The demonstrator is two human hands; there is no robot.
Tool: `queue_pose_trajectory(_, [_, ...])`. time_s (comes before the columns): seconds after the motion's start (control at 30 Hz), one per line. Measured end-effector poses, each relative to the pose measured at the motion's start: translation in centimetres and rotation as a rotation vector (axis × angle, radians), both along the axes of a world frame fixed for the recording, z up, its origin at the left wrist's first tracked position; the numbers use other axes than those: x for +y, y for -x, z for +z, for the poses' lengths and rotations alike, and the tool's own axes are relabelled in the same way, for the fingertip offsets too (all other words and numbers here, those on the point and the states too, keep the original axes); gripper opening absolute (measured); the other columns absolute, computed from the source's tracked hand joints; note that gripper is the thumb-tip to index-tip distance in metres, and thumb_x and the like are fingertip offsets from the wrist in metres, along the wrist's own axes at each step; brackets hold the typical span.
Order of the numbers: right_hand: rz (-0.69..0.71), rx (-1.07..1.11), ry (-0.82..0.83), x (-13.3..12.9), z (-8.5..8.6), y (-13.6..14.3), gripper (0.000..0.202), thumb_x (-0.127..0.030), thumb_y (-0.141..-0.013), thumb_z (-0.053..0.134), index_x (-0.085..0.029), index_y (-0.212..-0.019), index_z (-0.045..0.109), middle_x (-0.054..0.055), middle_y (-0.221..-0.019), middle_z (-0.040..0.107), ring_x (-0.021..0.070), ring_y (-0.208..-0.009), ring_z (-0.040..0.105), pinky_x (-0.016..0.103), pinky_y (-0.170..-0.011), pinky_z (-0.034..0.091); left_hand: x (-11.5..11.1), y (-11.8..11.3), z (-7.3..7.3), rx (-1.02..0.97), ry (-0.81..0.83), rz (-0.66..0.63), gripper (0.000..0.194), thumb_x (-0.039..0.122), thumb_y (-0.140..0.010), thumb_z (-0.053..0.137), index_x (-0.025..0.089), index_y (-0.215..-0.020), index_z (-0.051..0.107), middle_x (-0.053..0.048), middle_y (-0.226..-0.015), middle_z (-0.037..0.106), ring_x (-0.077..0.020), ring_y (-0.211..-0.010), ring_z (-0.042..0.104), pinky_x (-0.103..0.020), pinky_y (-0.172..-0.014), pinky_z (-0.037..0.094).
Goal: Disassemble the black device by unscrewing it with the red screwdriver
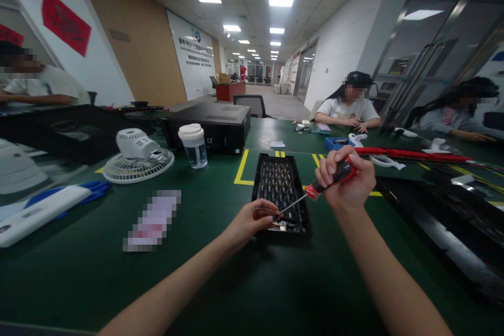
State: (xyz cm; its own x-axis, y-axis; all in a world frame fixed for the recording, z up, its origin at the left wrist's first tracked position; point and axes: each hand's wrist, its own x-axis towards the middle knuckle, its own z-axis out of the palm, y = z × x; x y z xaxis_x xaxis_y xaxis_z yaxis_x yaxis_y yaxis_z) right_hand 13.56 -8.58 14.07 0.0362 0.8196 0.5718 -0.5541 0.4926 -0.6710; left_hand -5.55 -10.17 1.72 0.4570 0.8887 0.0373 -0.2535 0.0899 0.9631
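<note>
In my right hand point(348, 181) is a screwdriver point(339, 172) with a red and black handle, its thin shaft slanting down to the left. The tip reaches the near end of a black panel point(275, 184) with a raised lattice pattern, lying on the green table. My left hand point(258, 218) is at the panel's near left edge, thumb and fingers pinched close to the screwdriver tip. What those fingers pinch is too small to make out. Small metallic parts point(283, 226) show at the panel's near end.
On the left are a white fan point(137, 155), a lidded cup point(193, 146), a black computer case point(208, 123) and a white strip-shaped device point(43, 215). Black panels point(444, 231) lie at right. A blue tray point(338, 143) is farther back. Several people point(348, 105) sit around the table.
</note>
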Motion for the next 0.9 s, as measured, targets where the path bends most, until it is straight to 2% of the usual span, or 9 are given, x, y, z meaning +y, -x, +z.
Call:
queue_pose_trajectory(0.23, [0.012,0.006,-0.022,0.1,-0.1,-0.1,0.016,-0.033,-0.072,0.045,-0.02,-0.063,0.046,-0.005,-0.048,0.041,0.0073,-0.036,0.038,0.018,-0.032,0.03,0.1,0.1,0.2,0.049,-0.015,0.009,0.031,0.019,-0.072,0.064,0.016,-0.101,0.054,-0.01,-0.107,0.063,-0.0182,-0.097,0.06,-0.033,-0.083,0.047])
queue_pose_trajectory(0.4, [0.058,0.017,-0.056,0.3,-0.1,-0.2,0.015,-0.031,-0.072,0.046,-0.019,-0.063,0.047,-0.004,-0.048,0.042,0.0077,-0.035,0.039,0.018,-0.031,0.031,0.5,0.7,0.8,0.215,-0.177,0.058,0.03,0.016,-0.076,0.056,0.017,-0.106,0.053,-0.008,-0.111,0.061,-0.0161,-0.1,0.057,-0.033,-0.087,0.046])
queue_pose_trajectory(0.47, [0.076,0.02,-0.07,0.4,-0.1,-0.3,0.015,-0.03,-0.072,0.045,-0.019,-0.063,0.047,-0.004,-0.048,0.042,0.0082,-0.035,0.04,0.018,-0.031,0.031,1.0,1.3,0.9,0.36,-0.309,0.156,0.025,0.017,-0.079,0.051,0.017,-0.105,0.053,-0.007,-0.106,0.062,-0.0148,-0.098,0.058,-0.031,-0.086,0.045])
queue_pose_trajectory(0.53, [0.077,0.021,-0.071,0.6,-0.2,-0.3,0.015,-0.03,-0.073,0.046,-0.019,-0.063,0.047,-0.004,-0.049,0.042,0.0082,-0.036,0.041,0.018,-0.032,0.031,1.6,2.1,0.8,0.546,-0.437,0.314,0.023,0.02,-0.081,0.048,0.018,-0.102,0.055,-0.005,-0.102,0.062,-0.0145,-0.093,0.058,-0.029,-0.082,0.046])
queue_pose_trajectory(0.67, [0.084,0.021,-0.055,1.0,-0.7,-0.1,0.014,-0.029,-0.073,0.045,-0.019,-0.063,0.047,-0.004,-0.049,0.043,0.0082,-0.037,0.041,0.018,-0.033,0.032,2.7,3.6,0.4,0.903,-0.572,0.478,0.025,0.025,-0.081,0.046,0.018,-0.104,0.055,-0.004,-0.094,0.062,-0.0137,-0.08,0.058,-0.027,-0.074,0.046])
queue_pose_trajectory(0.77, [0.097,0.013,-0.028,1.5,-1.0,0.3,0.014,-0.027,-0.074,0.043,-0.019,-0.063,0.047,-0.004,-0.049,0.044,0.0083,-0.036,0.041,0.019,-0.032,0.032,3.1,4.2,0.0,1.145,-0.572,0.507,0.031,0.032,-0.082,0.045,0.019,-0.109,0.055,-0.005,-0.093,0.062,-0.0155,-0.078,0.058,-0.028,-0.071,0.045])
queue_pose_trajectory(0.9, [0.098,0.009,-0.005,2.3,-1.3,1.0,0.015,-0.026,-0.075,0.041,-0.018,-0.063,0.046,-0.004,-0.049,0.044,0.0079,-0.036,0.04,0.018,-0.032,0.032,3.2,4.2,-0.5,1.359,-0.551,0.406,0.038,0.044,-0.083,0.042,0.021,-0.11,0.057,-0.005,-0.093,0.065,-0.0175,-0.08,0.06,-0.028,-0.071,0.044])
